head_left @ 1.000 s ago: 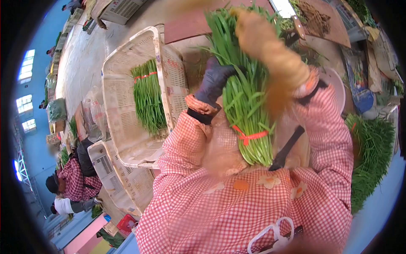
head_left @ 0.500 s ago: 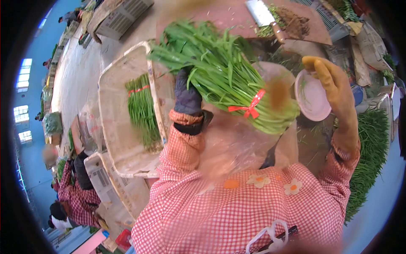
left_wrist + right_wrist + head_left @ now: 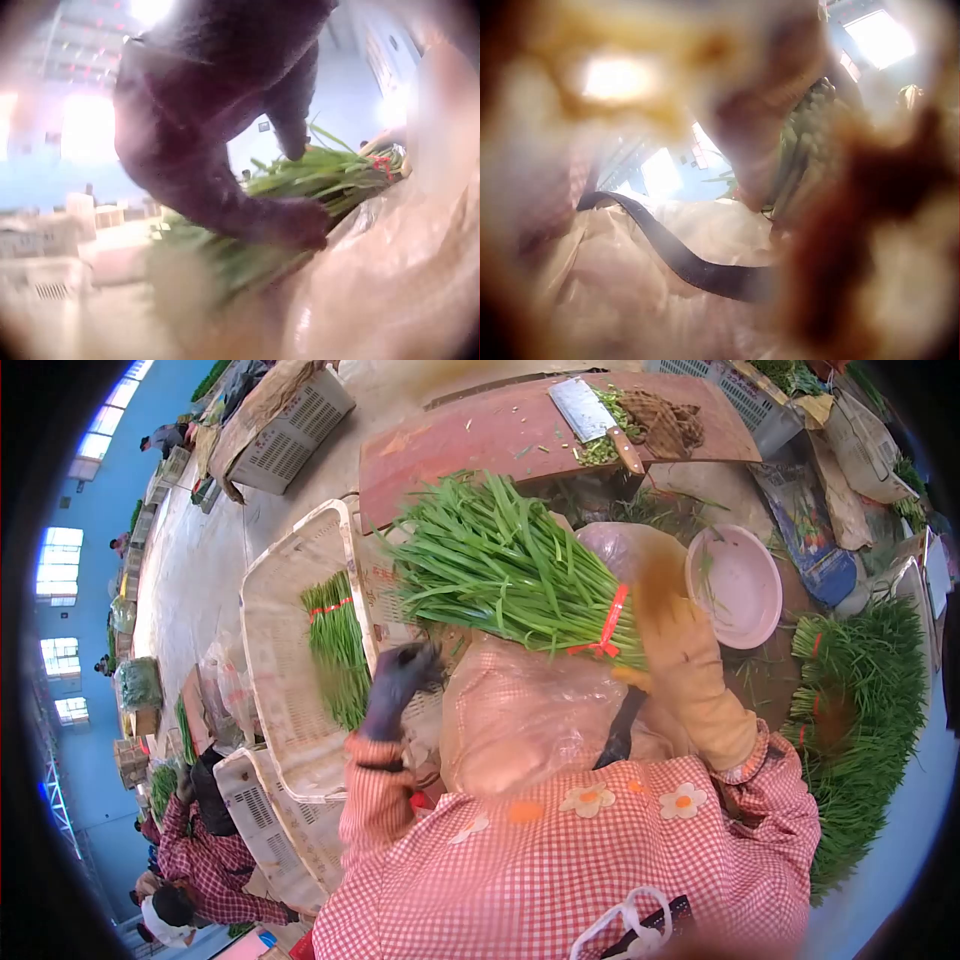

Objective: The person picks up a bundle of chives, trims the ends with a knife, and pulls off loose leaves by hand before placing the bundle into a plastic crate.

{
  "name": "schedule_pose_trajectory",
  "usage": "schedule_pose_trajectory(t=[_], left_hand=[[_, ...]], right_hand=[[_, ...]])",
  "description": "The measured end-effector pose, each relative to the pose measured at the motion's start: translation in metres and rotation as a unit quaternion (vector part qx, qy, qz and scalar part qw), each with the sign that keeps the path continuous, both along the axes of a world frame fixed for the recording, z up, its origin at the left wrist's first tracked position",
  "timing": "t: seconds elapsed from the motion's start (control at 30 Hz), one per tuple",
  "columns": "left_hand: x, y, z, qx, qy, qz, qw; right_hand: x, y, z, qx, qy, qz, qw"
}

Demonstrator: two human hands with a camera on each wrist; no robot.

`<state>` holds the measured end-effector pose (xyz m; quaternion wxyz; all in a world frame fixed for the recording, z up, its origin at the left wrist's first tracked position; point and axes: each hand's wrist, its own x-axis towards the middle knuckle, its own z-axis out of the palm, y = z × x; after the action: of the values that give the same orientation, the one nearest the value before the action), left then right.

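A large bunch of Chinese chives (image 3: 510,565), bound with a red tie (image 3: 612,622), lies slantwise over the clear plastic on the person's lap. Its leaves point to the upper left. The right hand (image 3: 695,675), in a yellow glove, grips the cut stem ends, its thumb below them; a brown blur covers part of the fingers. In the right wrist view the stem ends (image 3: 817,112) show beside blurred glove fingers. The left hand (image 3: 400,685), dark-gloved, is off the bunch, below its leaf end. Its fingers are loosely bent with nothing between them, as the left wrist view also shows.
A white crate (image 3: 290,575) on the left holds another tied bunch (image 3: 338,645). Ahead, a red board (image 3: 460,445) carries a cleaver (image 3: 590,415) and trimmings. A pink basin (image 3: 740,590) stands to the right, near heaped chives (image 3: 870,750).
The bunch has swung from upright to slanting, leaves to the left. The right hand left it, then came back onto the stem ends. The left hand has let go and dropped toward the person.
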<state>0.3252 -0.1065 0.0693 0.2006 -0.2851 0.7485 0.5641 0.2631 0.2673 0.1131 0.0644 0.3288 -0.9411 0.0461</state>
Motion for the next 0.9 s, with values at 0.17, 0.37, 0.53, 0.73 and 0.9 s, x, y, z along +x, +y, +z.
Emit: schedule_pose_trajectory(t=[0.17,0.37,0.53,0.73,0.9], left_hand=[[0.007,0.077,0.118,-0.043,0.289,-0.268,0.918],[-0.107,0.172,0.024,-0.165,0.512,-0.514,0.668],[-0.112,0.143,0.02,-0.357,0.323,-0.571,0.665],[-0.076,0.083,-0.016,-0.554,0.364,-0.469,0.583],[-0.06,0.061,0.093,-0.553,0.161,-0.489,0.655]], right_hand=[[0.002,-0.001,0.0,0.029,-0.007,0.009,1.0],[0.001,0.013,-0.031,0.071,0.039,0.046,0.996],[0.0,0.018,-0.041,-0.08,0.02,0.034,0.996],[-0.007,0.012,-0.049,-0.095,0.057,0.062,0.992],[-0.005,0.012,-0.044,-0.089,0.067,0.064,0.992]])
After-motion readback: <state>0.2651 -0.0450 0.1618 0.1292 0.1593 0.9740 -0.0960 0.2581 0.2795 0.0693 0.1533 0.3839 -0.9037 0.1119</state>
